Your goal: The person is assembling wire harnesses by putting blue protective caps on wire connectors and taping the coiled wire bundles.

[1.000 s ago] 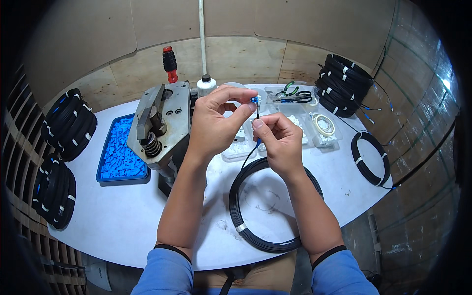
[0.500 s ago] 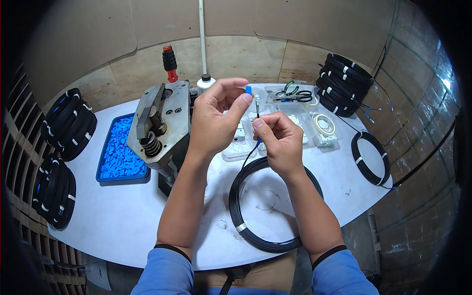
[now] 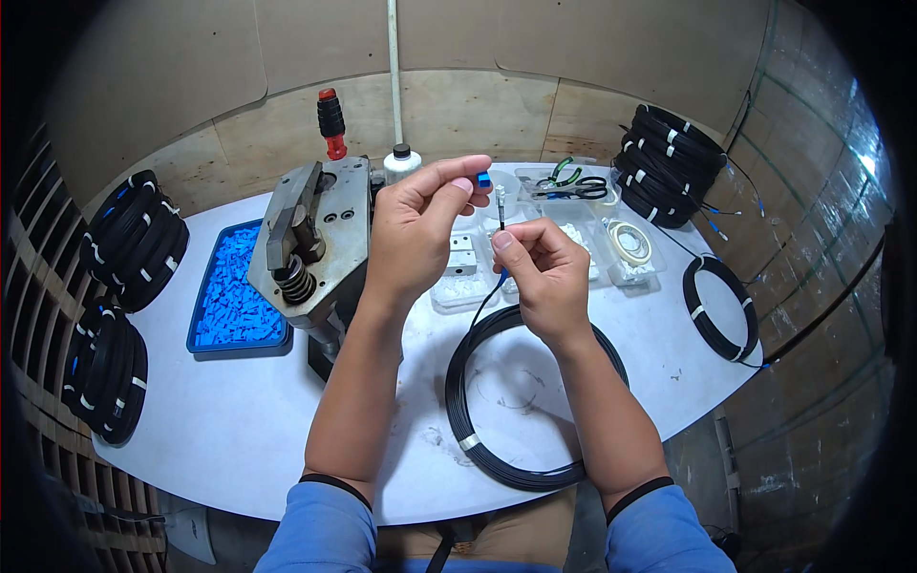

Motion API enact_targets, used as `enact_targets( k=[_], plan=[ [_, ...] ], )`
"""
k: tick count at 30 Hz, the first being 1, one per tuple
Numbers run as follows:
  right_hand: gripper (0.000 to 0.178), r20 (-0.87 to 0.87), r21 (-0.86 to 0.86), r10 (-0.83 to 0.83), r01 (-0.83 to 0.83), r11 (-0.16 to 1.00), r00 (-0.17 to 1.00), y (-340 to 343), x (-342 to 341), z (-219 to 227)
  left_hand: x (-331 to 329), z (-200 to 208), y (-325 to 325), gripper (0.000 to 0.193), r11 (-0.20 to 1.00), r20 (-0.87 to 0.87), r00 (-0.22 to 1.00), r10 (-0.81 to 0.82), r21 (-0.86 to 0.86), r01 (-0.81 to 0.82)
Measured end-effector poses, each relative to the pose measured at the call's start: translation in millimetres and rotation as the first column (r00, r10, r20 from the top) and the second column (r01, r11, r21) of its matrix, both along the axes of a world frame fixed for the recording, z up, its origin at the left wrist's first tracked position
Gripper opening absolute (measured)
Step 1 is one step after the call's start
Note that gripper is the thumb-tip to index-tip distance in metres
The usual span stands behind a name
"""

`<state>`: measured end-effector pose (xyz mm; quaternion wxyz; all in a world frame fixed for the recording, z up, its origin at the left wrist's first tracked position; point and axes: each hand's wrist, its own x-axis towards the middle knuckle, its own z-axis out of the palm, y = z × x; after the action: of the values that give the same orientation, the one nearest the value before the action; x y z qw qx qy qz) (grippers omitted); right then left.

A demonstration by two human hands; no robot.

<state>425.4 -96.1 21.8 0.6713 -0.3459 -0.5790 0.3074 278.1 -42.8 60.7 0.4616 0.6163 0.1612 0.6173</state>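
Two hands in play. The left hand [image 3: 420, 224] has one blue piece [image 3: 484, 180] pinched between thumb and fingers; the right hand [image 3: 546, 272] is gripping one cable end [image 3: 501, 218], tip pointing up. Piece and tip are near each other but apart, up above the table [image 3: 239, 435].

Coil count: one loose coil [image 3: 458, 401] under the right forearm, one smaller coil [image 3: 705, 329] flat at the right edge, one stack [image 3: 669, 167] back right, two bundles [image 3: 134, 239] on the left. There's one blue tray [image 3: 239, 350] with way too many blue bits to count.

Also around: one press [image 3: 334, 239], one red-and-black handle [image 3: 330, 119], one bottle [image 3: 401, 165], one pair of green pliers [image 3: 564, 180], one pair of scissors [image 3: 590, 187] and one tape roll [image 3: 629, 243]. Can't get a number on the clear boxes [image 3: 449, 306], since the hands cover some of them.

In the way: the press stands between tray and left forearm, the left hand blocks the bottle's lower part, and the right forearm hides some of the loose coil.
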Motion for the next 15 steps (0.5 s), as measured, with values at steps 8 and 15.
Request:
enact_targets(
  k=[8,15],
  plan=[
    [0.014,-0.005,-0.002,0.018,-0.018,1.000,1.000,-1.4,-1.7,0.7,3.8,-1.4,-2.6,0.023,0.998,-0.049,0.998,0.046,0.037,-0.044],
    [0.015,0.006,-0.002,0.035,-0.035,0.999,0.999,-2.6,-1.2,0.7,5.1,-1.9,-2.9,0.022,0.997,-0.054,0.997,0.060,0.055,-0.057]
  ],
)
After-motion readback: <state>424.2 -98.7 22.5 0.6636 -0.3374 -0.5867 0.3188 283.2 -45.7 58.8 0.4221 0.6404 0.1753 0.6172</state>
